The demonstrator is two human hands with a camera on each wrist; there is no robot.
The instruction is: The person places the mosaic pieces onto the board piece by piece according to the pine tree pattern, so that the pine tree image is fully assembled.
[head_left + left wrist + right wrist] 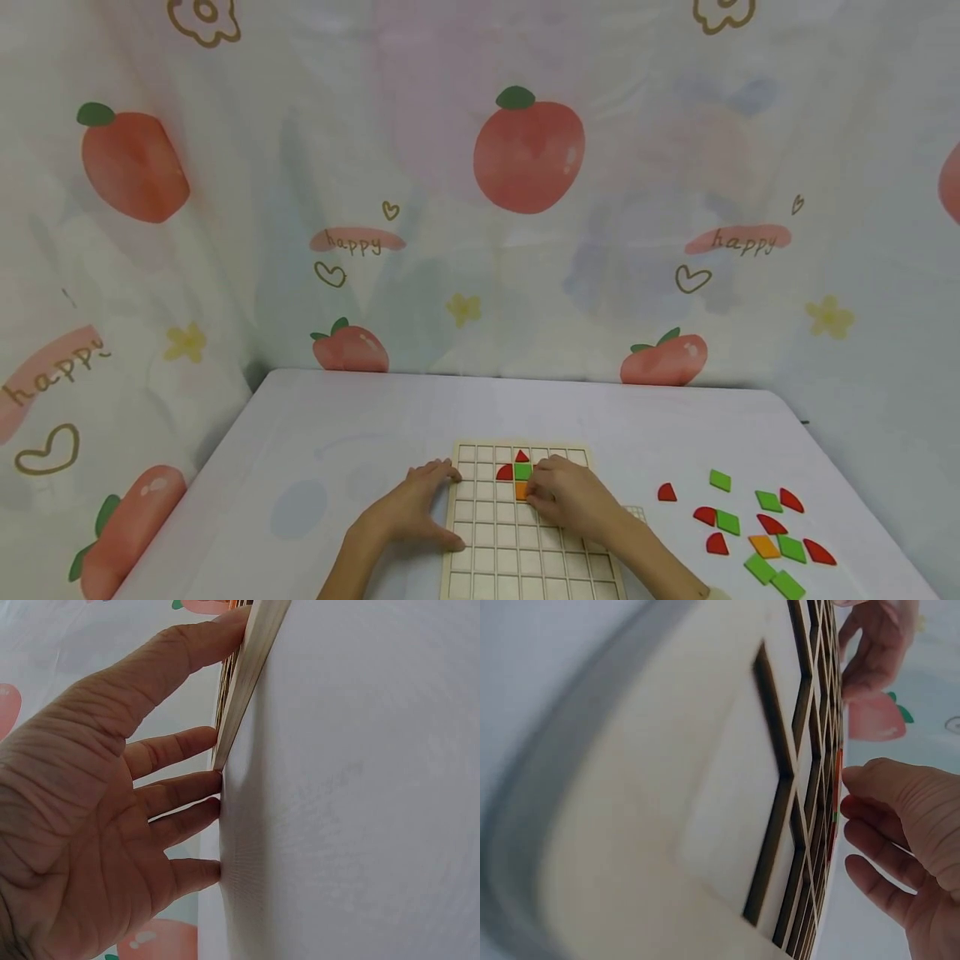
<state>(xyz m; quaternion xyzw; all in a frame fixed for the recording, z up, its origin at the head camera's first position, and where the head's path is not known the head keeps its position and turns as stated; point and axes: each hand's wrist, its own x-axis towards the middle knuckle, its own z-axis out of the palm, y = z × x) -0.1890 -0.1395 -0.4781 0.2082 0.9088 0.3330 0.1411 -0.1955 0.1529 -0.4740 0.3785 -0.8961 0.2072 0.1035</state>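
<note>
A wooden grid board [483,536] lies on the white table. On it, a green square [522,472] has a red triangle [522,457] above, a red quarter-round piece [505,472] to its left and an orange square [521,491] below. A sliver of red shows right of the green square, mostly hidden by my right hand [570,497]. That hand's fingertips touch the orange square; the right wrist view shows the thumb [881,780] against the board's face and the other fingers loosely bent. My left hand [405,510] rests along the board's left edge, thumb and fingers spread.
Right of the board lie loose red quarter-round pieces [717,544], green diamond-like tiles [791,548] and an orange tile [765,547]. A small gridded corner [636,512] shows beside my right forearm. A fruit-printed curtain [525,275] stands behind the table.
</note>
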